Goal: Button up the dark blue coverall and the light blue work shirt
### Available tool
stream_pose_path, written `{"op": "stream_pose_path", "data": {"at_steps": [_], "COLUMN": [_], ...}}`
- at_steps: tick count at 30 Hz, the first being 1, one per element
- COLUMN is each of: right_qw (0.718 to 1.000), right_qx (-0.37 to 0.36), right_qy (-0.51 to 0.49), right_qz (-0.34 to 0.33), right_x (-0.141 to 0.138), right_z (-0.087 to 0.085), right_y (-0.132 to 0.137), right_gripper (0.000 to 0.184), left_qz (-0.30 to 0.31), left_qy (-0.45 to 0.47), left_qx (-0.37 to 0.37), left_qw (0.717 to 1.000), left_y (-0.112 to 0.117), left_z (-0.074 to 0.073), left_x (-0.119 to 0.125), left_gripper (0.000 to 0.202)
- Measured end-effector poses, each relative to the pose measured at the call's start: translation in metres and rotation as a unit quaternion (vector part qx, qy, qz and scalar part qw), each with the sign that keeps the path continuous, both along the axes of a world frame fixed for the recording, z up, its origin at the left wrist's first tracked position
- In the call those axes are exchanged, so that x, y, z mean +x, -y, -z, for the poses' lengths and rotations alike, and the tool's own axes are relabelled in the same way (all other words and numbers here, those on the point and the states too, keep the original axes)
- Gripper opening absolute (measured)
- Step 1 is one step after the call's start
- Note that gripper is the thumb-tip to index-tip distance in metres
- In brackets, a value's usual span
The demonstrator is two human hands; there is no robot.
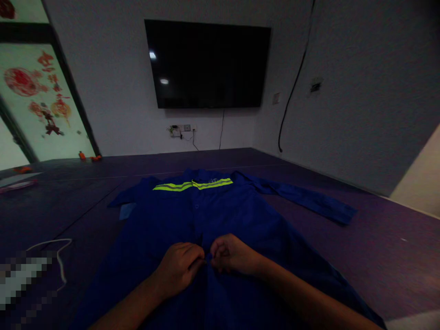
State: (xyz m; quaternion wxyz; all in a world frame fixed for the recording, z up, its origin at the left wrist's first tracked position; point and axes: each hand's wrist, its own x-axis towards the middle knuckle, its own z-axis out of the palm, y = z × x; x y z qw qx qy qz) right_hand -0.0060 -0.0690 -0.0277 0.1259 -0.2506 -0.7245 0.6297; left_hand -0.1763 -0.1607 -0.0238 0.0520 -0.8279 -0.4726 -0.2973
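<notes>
A blue work shirt lies spread out, front side up, with its collar away from me. A yellow-green and grey reflective stripe crosses its chest, and a button shows on the front placket. Low on the front opening, my left hand is closed, pinching the placket's edge. Close beside it, my right hand has curled fingers pinching the cloth from the other side. Whether a button sits between the fingertips is hidden. The right-hand sleeve stretches out flat; the other looks shorter or folded under.
The shirt rests on a dark purple floor. A white cord lies at the left beside a blurred patch. Orange objects stand near the glass door. A television hangs on the far wall, and a black cable dangles at the right.
</notes>
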Motion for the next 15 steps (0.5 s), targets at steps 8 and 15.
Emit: {"op": "stream_pose_path", "data": {"at_steps": [8, 15], "right_qw": [0.999, 0.999], "right_qx": [0.030, 0.032], "right_qy": [0.028, 0.006], "right_qz": [-0.009, -0.007], "right_x": [-0.0012, -0.0030], "right_z": [0.0017, 0.0043], "right_y": [0.0051, 0.0047], "right_gripper": [0.024, 0.019], "left_qz": [-0.014, -0.021], "left_qy": [0.019, 0.018], "left_qx": [0.011, 0.013], "left_qw": [1.000, 1.000], "left_y": [-0.0014, -0.0014], "left_z": [0.0029, 0.0021], "left_x": [0.0008, 0.0019], "left_gripper": [0.010, 0.009]}}
